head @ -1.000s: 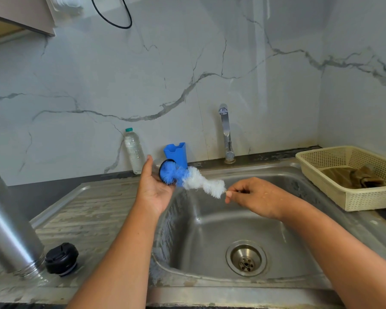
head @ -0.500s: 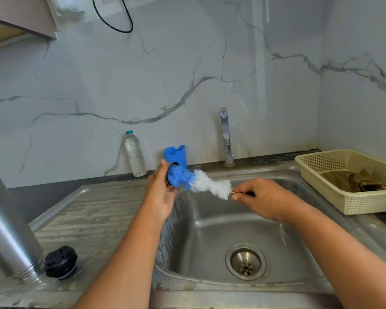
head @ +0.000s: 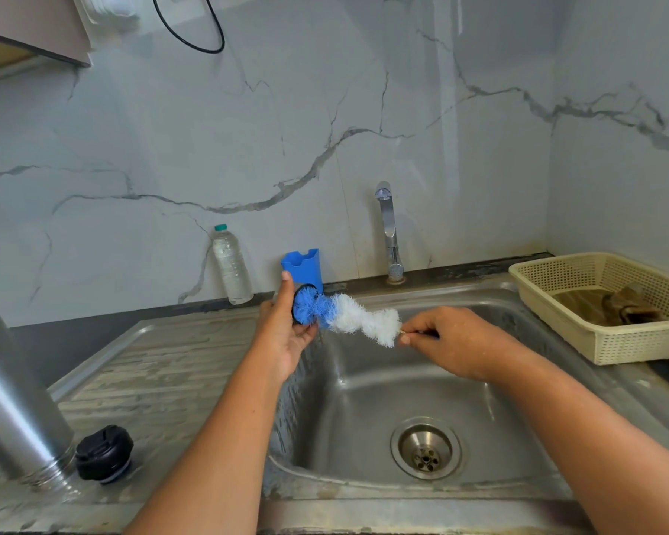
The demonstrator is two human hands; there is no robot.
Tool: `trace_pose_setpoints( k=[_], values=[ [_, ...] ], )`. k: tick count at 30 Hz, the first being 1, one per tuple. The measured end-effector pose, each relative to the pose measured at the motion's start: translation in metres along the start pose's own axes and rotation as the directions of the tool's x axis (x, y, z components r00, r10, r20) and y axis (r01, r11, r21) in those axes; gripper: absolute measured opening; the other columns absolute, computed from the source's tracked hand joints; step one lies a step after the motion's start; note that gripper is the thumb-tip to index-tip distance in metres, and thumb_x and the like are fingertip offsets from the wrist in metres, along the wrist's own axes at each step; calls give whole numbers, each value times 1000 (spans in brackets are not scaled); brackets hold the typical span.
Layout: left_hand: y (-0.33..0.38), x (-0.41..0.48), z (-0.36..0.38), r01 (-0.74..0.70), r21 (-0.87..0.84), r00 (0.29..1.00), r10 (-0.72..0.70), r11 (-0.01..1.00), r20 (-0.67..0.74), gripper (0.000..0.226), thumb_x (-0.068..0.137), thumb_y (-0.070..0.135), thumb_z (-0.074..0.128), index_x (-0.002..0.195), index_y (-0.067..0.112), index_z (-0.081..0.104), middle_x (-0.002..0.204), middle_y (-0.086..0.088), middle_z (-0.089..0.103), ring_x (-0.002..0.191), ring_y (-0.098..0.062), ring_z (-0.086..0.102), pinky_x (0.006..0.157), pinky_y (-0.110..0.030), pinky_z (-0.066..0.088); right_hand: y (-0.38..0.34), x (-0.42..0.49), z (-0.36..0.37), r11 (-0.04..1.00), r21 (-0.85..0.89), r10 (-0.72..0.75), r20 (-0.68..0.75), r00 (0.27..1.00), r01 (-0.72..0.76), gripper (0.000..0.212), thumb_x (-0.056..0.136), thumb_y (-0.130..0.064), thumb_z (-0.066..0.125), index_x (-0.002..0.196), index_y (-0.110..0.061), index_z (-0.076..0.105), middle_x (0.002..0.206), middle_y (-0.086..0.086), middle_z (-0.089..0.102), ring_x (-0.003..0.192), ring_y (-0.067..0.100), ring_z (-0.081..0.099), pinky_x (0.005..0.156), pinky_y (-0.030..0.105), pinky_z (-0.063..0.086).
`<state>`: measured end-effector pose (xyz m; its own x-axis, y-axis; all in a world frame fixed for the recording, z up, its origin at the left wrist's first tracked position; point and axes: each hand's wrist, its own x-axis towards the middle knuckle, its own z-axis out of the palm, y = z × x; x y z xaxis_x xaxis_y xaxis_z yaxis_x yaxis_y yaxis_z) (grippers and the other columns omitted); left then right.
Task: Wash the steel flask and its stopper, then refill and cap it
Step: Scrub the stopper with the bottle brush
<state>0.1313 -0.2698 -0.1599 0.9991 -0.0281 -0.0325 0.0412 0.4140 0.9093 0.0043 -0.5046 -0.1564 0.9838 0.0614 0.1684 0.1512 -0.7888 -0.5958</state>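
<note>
The steel flask [head: 12,411] stands mouth down on the drainboard at the far left. Its black stopper [head: 104,453] lies right beside it. Over the sink's left edge, my left hand [head: 282,341] grips a small round cap with a black rim [head: 296,299]; most of the cap is hidden behind my fingers. The blue tip of a blue-and-white bottle brush [head: 356,318] is pushed into that cap. My right hand [head: 452,341] pinches the brush's thin wire handle at its white end.
The steel sink basin [head: 402,388] with its drain [head: 425,447] lies below my hands, and the faucet [head: 389,229] is not running. A plastic water bottle [head: 230,264] and a blue holder [head: 304,264] stand at the wall. A cream basket [head: 557,303] holding a brown cloth sits at the right.
My left hand has closed more around the cap, and the brush's blue tip has gone further into it. Both hands have shifted only slightly.
</note>
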Motion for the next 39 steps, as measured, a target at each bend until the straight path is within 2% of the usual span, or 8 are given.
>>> trace_pose_setpoints(
  k=[3, 8, 12, 16, 20, 23, 32, 39],
  values=[
    [10, 2, -5, 60, -239, 996, -43, 969, 76, 64, 94, 61, 64, 135, 12, 56, 129, -21, 69, 116, -33, 69, 101, -44, 56, 1, 1, -3, 991, 137, 8, -36, 999, -3, 19, 102, -38, 59, 95, -38, 77, 58, -14, 50, 49, 2, 41, 58, 22, 40],
    [15, 1, -17, 15, -408, 989, 47, 913, 142, 49, 98, 26, 64, 143, 6, 54, 132, -19, 68, 125, -35, 66, 111, -50, 50, -5, -4, -4, 926, 378, -7, 84, 996, -26, 22, 104, -33, 58, 97, -25, 77, 59, -7, 39, 45, 6, 28, 42, 18, 25],
    [14, -3, -14, 8, -293, 990, 34, 956, 135, 20, 97, 34, 70, 103, 15, 66, 126, -17, 73, 119, -28, 70, 105, -40, 54, -4, 0, 3, 956, 293, 4, 43, 999, -17, 20, 102, -34, 60, 92, -32, 78, 60, -6, 43, 52, 9, 35, 54, 23, 35],
    [5, 3, -13, 18, -126, 999, -14, 992, 39, 27, 91, 41, 76, 82, 19, 64, 124, -16, 72, 121, -27, 69, 91, -36, 60, 0, 0, 3, 991, 131, 8, 8, 1000, -9, 16, 100, -43, 61, 93, -39, 75, 58, -13, 54, 53, 5, 46, 66, 26, 45],
    [10, 4, -10, -34, -207, 998, 23, 978, -55, 35, 92, 45, 74, 102, 13, 63, 113, -14, 76, 105, -25, 74, 78, -36, 61, -1, -3, -6, 999, 48, 7, -9, 1000, -7, 19, 101, -44, 60, 115, -43, 73, 81, -18, 70, 69, -6, 62, 74, 24, 53],
    [10, 4, -5, -28, -151, 998, 20, 988, -54, 38, 90, 44, 77, 108, 11, 66, 110, -13, 77, 101, -23, 75, 88, -37, 61, -3, 0, 0, 1000, -22, -19, -26, 999, 19, 21, 101, -44, 59, 117, -42, 73, 106, -11, 74, 96, 12, 69, 94, 37, 57],
    [7, 5, -2, 41, -237, 998, -48, 971, -26, 39, 95, 44, 72, 110, 9, 64, 114, -20, 76, 104, -31, 76, 96, -52, 58, -2, -2, -1, 999, -15, -51, 17, 999, 51, 22, 100, -44, 61, 119, -42, 72, 114, -20, 71, 102, 2, 64, 97, 30, 53],
    [13, 9, -6, 49, -256, 999, -50, 965, 1, 83, 82, 67, 70, 138, 8, 55, 121, -21, 73, 107, -33, 74, 88, -52, 60, 1, -3, -9, 999, -23, -32, 22, 999, 33, 20, 100, -45, 61, 115, -43, 73, 113, -21, 71, 103, 3, 65, 97, 31, 53]
  ],
)
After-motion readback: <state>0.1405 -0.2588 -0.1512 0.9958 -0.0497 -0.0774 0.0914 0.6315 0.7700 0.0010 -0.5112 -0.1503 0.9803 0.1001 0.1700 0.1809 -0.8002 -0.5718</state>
